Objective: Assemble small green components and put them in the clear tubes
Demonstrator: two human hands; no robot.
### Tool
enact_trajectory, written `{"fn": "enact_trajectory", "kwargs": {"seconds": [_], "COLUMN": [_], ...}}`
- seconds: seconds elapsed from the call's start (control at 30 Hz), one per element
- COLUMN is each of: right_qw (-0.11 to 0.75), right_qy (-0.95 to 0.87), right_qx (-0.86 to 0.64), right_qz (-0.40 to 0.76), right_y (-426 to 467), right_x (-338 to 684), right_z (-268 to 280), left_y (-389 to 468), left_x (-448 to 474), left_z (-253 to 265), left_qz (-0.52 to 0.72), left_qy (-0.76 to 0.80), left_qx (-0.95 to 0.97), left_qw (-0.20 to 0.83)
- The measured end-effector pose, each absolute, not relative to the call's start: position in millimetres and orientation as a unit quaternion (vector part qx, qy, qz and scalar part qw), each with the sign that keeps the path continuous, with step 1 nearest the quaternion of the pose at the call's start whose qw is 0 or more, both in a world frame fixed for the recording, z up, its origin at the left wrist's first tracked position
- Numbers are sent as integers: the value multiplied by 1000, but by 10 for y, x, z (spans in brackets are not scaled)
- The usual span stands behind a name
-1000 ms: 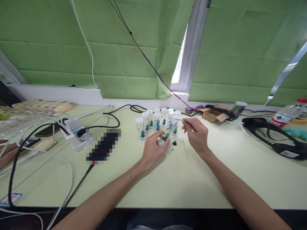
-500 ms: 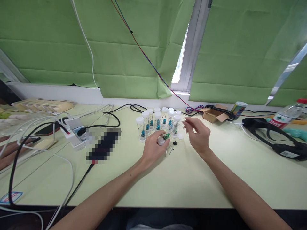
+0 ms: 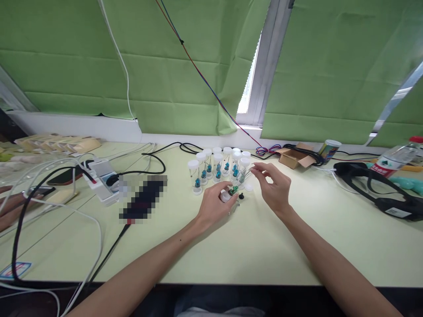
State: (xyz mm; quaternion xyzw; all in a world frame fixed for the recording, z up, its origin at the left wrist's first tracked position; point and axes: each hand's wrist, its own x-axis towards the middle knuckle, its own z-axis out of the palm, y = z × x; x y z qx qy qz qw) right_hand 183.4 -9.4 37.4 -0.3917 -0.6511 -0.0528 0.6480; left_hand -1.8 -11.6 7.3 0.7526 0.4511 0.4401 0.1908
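Note:
My left hand (image 3: 214, 203) is closed round a clear plastic vial (image 3: 226, 196) with a white end; a green piece (image 3: 233, 189) shows inside it. The vial lies tilted, its other end toward my right hand. With thumb and fingertips pinched, my right hand (image 3: 274, 182) holds a thin metal rod (image 3: 250, 172) at the vial's far end. Behind my hands stand several capped vials (image 3: 197, 178) with blue pieces and thin rods inside. A small black part (image 3: 241, 196), a white cap (image 3: 249, 187) and thin metal pieces (image 3: 237, 205) lie on the table close to my left hand.
To the left are a blurred dark device (image 3: 143, 198), a white power strip (image 3: 102, 180), tangled cables and another person's hand (image 3: 13, 204). An open cardboard box (image 3: 292, 159), a can (image 3: 329, 151), a black headset (image 3: 380, 193) and a bottle (image 3: 395, 156) are on the right.
My left hand has moved slightly right with the vial, bringing it nearer to my right hand. My right hand has hardly moved.

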Motion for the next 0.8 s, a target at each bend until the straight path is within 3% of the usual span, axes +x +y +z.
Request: {"fn": "enact_trajectory", "kwargs": {"seconds": [0.33, 0.8], "right_qw": [703, 698], "right_qy": [-566, -557], "right_qx": [-382, -369], "right_qz": [199, 257], "right_y": [-65, -79], "right_x": [1823, 1805], "right_z": [410, 449], "left_y": [-126, -134], "left_x": [-8, 3], "left_z": [88, 92], "left_qz": [440, 437], "left_qy": [440, 441], "left_qx": [757, 756], "left_qw": [197, 209]}}
